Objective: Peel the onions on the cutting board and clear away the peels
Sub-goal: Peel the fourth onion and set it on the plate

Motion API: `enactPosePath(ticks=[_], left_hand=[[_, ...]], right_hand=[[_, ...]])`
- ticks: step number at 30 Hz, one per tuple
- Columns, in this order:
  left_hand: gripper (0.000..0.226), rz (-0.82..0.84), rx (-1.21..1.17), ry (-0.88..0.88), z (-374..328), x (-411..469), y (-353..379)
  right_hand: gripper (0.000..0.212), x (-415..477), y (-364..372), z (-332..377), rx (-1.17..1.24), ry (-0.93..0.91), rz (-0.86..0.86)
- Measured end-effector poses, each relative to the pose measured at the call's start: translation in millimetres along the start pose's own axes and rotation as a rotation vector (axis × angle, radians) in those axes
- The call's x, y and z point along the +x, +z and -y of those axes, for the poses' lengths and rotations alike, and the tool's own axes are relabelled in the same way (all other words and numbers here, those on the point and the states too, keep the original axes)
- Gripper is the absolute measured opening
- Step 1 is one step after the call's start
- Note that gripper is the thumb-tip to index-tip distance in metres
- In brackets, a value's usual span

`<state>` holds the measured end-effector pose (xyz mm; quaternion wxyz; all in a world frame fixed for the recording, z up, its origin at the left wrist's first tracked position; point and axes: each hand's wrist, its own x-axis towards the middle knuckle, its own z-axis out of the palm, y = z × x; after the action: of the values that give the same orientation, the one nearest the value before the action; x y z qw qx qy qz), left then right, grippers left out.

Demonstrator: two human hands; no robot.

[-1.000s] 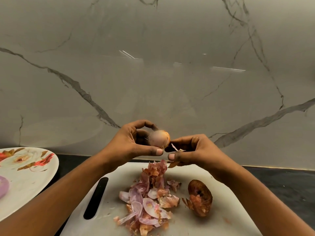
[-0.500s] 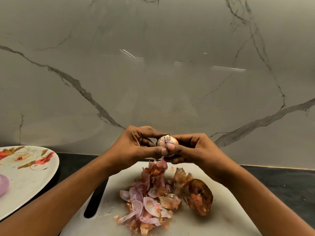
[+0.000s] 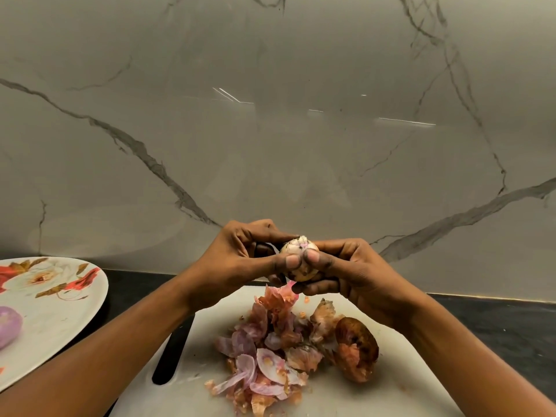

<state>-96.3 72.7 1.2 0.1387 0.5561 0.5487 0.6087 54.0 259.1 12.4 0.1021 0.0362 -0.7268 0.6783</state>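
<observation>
Both hands grip one small onion (image 3: 296, 251) in the air above the far edge of the cutting board (image 3: 391, 395), near the back edge of the desk (image 3: 496, 320). The left hand (image 3: 240, 260) cups it from the left and the right hand (image 3: 349, 272) from the right. Their fingers (image 3: 313, 257) are curled around it, thumbs side by side on its near face. A pale, rough end faces up, so its long axis looks roughly vertical; skin should strip downward. Below lie the peels (image 3: 270, 350) and an unpeeled onion (image 3: 356, 350), closer to the right hand
</observation>
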Motion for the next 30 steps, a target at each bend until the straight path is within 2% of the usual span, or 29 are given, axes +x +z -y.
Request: enactPosePath(ticks=[7, 11, 18, 22, 27, 30], left_hand=[[0.040, -0.049, 0.035, -0.016, 2.8, 2.0, 3.9], [0.040, -0.033, 0.076, -0.004, 4.3, 1.1, 2.9], [0.038, 0.017, 0.047, -0.024, 4.7, 1.7, 0.5], [0.038, 0.022, 0.038, -0.043, 5.4, 1.4, -0.3], [0.036, -0.021, -0.047, -0.056, 4.2, 3.0, -3.1], [0.037, -0.028, -0.035, -0.045, 3.7, 3.6, -3.5]], right_hand=[[0.038, 2.2, 1.3, -1.7, -0.025, 0.010, -0.056], [0.026, 3.8, 3.3, -3.7, -0.082, 0.006, -0.100], [0.025, 1.5, 2.9, -1.9, -0.152, -0.008, -0.089], [0.026, 2.5, 2.5, -2.5, -0.172, -0.007, -0.079], [0.042, 3.2, 2.6, -3.6, -0.185, -0.059, -0.067], [0.038, 3.9, 0.1, -4.5, -0.150, -0.056, -0.052]])
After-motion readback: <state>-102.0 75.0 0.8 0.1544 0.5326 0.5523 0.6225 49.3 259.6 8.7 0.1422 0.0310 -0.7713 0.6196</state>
